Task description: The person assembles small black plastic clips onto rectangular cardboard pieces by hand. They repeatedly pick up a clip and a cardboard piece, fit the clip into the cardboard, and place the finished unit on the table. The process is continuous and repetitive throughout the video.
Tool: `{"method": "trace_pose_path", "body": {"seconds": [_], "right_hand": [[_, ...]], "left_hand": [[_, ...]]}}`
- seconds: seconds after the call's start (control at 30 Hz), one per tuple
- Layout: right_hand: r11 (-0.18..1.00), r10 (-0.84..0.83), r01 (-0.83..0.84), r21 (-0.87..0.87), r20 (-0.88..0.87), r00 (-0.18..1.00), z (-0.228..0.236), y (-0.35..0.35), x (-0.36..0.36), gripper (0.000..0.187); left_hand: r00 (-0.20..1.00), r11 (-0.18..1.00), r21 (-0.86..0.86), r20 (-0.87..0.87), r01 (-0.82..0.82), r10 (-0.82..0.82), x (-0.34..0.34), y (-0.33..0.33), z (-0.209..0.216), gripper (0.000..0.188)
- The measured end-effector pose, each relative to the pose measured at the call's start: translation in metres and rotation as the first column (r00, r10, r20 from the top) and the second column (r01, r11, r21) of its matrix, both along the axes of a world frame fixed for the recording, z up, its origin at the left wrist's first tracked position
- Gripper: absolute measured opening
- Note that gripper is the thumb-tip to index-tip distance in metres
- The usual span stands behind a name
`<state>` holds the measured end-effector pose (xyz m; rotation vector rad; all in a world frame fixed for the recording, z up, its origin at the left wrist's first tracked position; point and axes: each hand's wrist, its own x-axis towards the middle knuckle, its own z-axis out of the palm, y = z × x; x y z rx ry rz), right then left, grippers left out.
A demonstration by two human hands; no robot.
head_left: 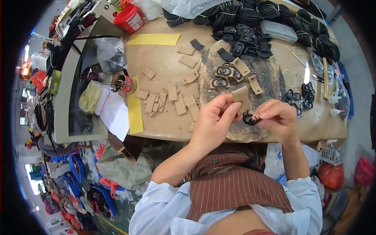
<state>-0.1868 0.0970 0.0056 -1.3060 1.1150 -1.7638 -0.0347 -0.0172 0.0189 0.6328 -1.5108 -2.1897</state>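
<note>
My left hand (pixel 213 122) pinches a tan leather-like tab (pixel 242 98) upright between thumb and fingers. Against the tab's lower end is a small black buckle (pixel 250 119), which the fingertips of my right hand (pixel 280 117) grip. Both hands are over the near part of a worn round wooden block (pixel 270 84). Beyond them on the block lie tan tabs fitted with black buckles (pixel 220 83). Loose tan tabs (pixel 172 92) with small holes are scattered to the left. A heap of black tabs with buckles (pixel 246 39) sits at the block's far edge.
Yellow strips (pixel 154 39) lie on the brown-covered table. A red tin of sticks (pixel 127 84) and papers (pixel 113 109) are at left, a red bucket (pixel 128 19) far left. Black cord bundles (pixel 250 15) line the back. Small black buckles (pixel 306 96) and a wooden-handled tool (pixel 325 78) are right.
</note>
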Motion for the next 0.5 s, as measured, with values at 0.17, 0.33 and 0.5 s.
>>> {"method": "trace_pose_path", "body": {"seconds": [0.17,0.33,0.5], "right_hand": [[0.997,0.067,-0.067,-0.043,0.005,0.998,-0.003,0.01,-0.003,0.025],[0.994,0.105,-0.107,-0.024,-0.048,0.993,0.001,0.01,-0.005,0.024],[0.992,0.078,-0.093,0.085,0.164,0.983,-0.007,0.007,-0.003,0.019]], "left_hand": [[0.999,0.994,-0.101,-0.023,0.04,-0.043,0.005,0.009,0.002,0.024],[0.994,0.979,-0.183,0.065,0.094,-0.083,0.008,0.01,0.003,0.024],[0.987,0.915,-0.387,0.145,0.114,-0.062,0.01,0.016,-0.002,0.028]]}}
